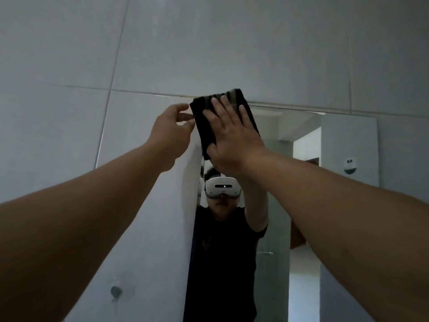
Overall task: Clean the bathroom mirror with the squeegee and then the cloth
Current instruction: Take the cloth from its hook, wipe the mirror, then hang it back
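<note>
The wall is made of big, smooth, pale grey square tiles [232, 43] with thin lines between them. The light is dim and soft, so everything looks a bit blue-grey. Low on the left part of the wall sits a small round dark grey knob [116, 291], with a smudgy mark around it. Far on the right, a small round white thing with dark spots [350, 164] sticks to the wall. A bright white doorway [306, 159] shines behind, with a brown wooden piece beside it.
</note>
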